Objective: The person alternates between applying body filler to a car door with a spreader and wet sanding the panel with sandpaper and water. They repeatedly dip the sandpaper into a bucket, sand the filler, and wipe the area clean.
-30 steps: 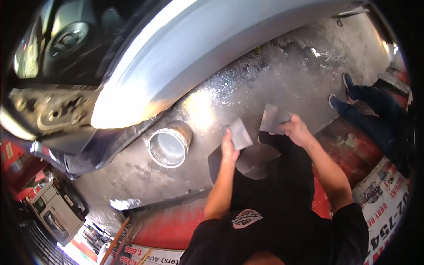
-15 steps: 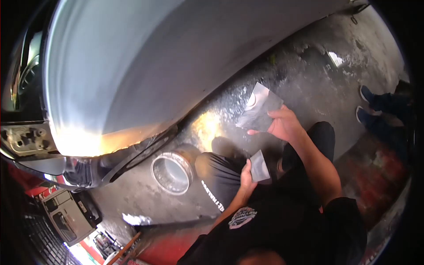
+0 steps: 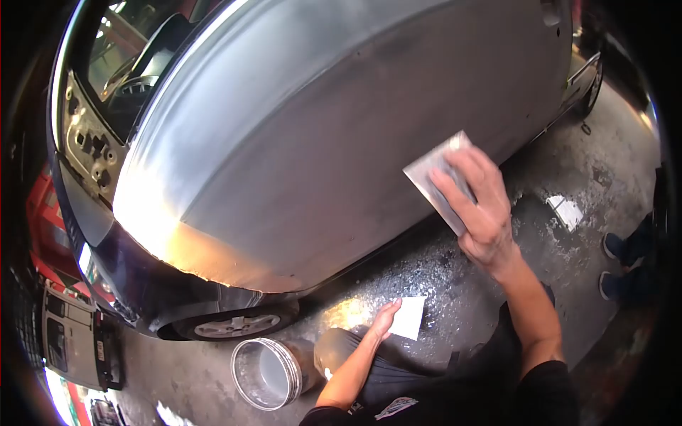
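Observation:
My right hand [image 3: 483, 206] is raised in front of the grey car door [image 3: 320, 149], its fingers spread over a flat grey sheet [image 3: 442, 186] and the thumb at the lower edge. Whether the sheet touches the door cannot be made out. Lower down, my left hand [image 3: 384, 319] pinches the edge of a pale square sheet [image 3: 410, 317] above the wet floor. Orange-brown colour shows on the door's lower front corner.
A bucket [image 3: 266, 373] stands on the floor beside my knee, near the car's front wheel [image 3: 238, 323]. Another person's shoes [image 3: 609, 266] are at the far right. A vehicle [image 3: 74, 337] is parked at the lower left.
My right hand has risen with its sheet from over the floor to the door. The left hand's sheet now shows a whiter face. The view has shifted, showing more of the car.

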{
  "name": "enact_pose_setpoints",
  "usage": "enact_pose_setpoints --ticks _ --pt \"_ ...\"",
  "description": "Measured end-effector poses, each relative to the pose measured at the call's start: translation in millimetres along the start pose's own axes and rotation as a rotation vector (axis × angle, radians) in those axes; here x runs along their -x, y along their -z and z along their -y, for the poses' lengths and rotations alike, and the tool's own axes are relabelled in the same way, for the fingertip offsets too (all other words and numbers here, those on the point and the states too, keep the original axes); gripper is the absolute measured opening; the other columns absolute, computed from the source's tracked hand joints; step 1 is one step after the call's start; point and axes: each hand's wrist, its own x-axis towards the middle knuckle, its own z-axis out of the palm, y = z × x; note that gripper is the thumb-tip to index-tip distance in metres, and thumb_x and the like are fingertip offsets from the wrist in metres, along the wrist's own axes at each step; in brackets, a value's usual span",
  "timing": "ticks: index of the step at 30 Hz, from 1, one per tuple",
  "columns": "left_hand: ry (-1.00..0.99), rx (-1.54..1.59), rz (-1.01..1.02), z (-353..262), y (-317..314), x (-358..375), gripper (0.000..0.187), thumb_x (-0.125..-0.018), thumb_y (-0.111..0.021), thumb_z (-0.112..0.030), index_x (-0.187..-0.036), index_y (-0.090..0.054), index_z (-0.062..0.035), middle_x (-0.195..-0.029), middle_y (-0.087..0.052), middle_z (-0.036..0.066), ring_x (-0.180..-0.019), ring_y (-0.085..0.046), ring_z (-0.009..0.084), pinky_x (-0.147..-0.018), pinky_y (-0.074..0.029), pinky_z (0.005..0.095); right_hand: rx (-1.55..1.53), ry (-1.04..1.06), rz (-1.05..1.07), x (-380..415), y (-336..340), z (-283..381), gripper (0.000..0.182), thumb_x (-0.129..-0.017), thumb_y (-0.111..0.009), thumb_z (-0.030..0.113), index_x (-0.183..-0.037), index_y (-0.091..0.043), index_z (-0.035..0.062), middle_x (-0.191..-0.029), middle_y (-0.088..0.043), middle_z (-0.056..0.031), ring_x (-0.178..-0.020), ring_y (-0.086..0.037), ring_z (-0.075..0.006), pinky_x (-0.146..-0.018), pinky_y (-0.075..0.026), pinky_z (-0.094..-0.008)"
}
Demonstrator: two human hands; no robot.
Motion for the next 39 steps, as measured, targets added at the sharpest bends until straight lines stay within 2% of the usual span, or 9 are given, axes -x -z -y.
enact_pose_setpoints --ticks 2,5,8,15,22,27,33,39 --pt "-0.001 -0.014 0.045 3 -1 -4 0.045 -0.109 -0.058 -0.043 -0.116 -0.070 -0.0006 -0.098 -0.075 0.008 -0.082 -0.073 0.0173 -0.074 -0.061 0.0329 0.200 0.144 -0.074 -37 -3 -1 0.048 -0.084 -0.065 0.007 -0.130 -0.074 0.0116 -0.137 -0.062 -0.0161 -0.128 -0.055 -0.0406 -0.102 -0.049 -0.0547" --pt "-0.005 -0.029 0.077 13 9 -25 0.045 -0.109 -0.058 -0.044 -0.115 -0.070 -0.0012 -0.098 -0.075 0.007 -0.082 -0.072 0.0167 -0.073 -0.060 0.0322 0.379 0.253 -0.158 -79 -21 -11 0.046 -0.087 -0.065 0.007 -0.132 -0.072 0.0144 -0.139 -0.061 -0.0138 -0.128 -0.055 -0.0384 -0.103 -0.049 -0.0549" --pt "-0.027 -0.034 0.056 7 7 -28 0.045 -0.109 -0.058 -0.044 -0.115 -0.070 -0.0013 -0.098 -0.075 0.007 -0.080 -0.072 0.0165 -0.072 -0.059 0.0317 0.416 0.289 -0.199 -100 -32 -15 0.046 -0.089 -0.067 0.008 -0.134 -0.071 0.0166 -0.139 -0.060 -0.0105 -0.130 -0.054 -0.0354 -0.105 -0.048 -0.0552" --pt "-0.030 -0.017 0.047 5 8 -24 0.047 -0.108 -0.059 -0.047 -0.116 -0.070 -0.0020 -0.098 -0.075 0.007 -0.082 -0.073 0.0169 -0.072 -0.059 0.0310 0.413 0.311 -0.240 -116 -43 -28 0.046 -0.088 -0.072 0.008 -0.134 -0.071 0.0174 -0.140 -0.060 -0.0074 -0.133 -0.052 -0.0320 -0.106 -0.048 -0.0548" --pt "-0.034 -0.039 0.031 8 8 -28 0.047 -0.108 -0.058 -0.047 -0.117 -0.070 -0.0033 -0.099 -0.076 0.006 -0.084 -0.073 0.0160 -0.073 -0.059 0.0306 0.438 0.290 -0.251 -109 -51 -28 0.045 -0.088 -0.071 0.006 -0.132 -0.072 0.0167 -0.138 -0.060 -0.0067 -0.130 -0.053 -0.0308 -0.105 -0.048 -0.0519" --pt "-0.029 -0.044 0.033 8 8 -27 0.047 -0.109 -0.056 -0.048 -0.117 -0.070 -0.0039 -0.099 -0.075 0.005 -0.084 -0.072 0.0153 -0.072 -0.058 0.0300 0.352 0.225 -0.048 -97 -20 -17 0.045 -0.084 -0.069 0.001 -0.127 -0.074 0.0142 -0.133 -0.062 -0.0071 -0.126 -0.055 -0.0306 -0.101 -0.046 -0.0471" --pt "-0.038 -0.070 0.030 13 14 -31 0.048 -0.109 -0.055 -0.048 -0.117 -0.070 -0.0040 -0.098 -0.075 0.005 -0.083 -0.072 0.0152 -0.071 -0.058 0.0300 0.355 0.297 -0.233 -113 -29 -24 0.043 -0.084 -0.071 0.005 -0.126 -0.074 0.0139 -0.133 -0.062 -0.0082 -0.127 -0.055 -0.0304 -0.103 -0.046 -0.0473" --pt "-0.040 -0.046 0.021 5 4 -22 0.049 -0.109 -0.056 -0.049 -0.116 -0.071 -0.0031 -0.098 -0.075 0.005 -0.082 -0.072 0.0151 -0.071 -0.058 0.0305 0.387 0.311 -0.244 -116 -42 -31 0.048 -0.085 -0.070 0.005 -0.131 -0.072 0.0156 -0.136 -0.061 -0.0087 -0.129 -0.054 -0.0328 -0.103 -0.046 -0.0499"
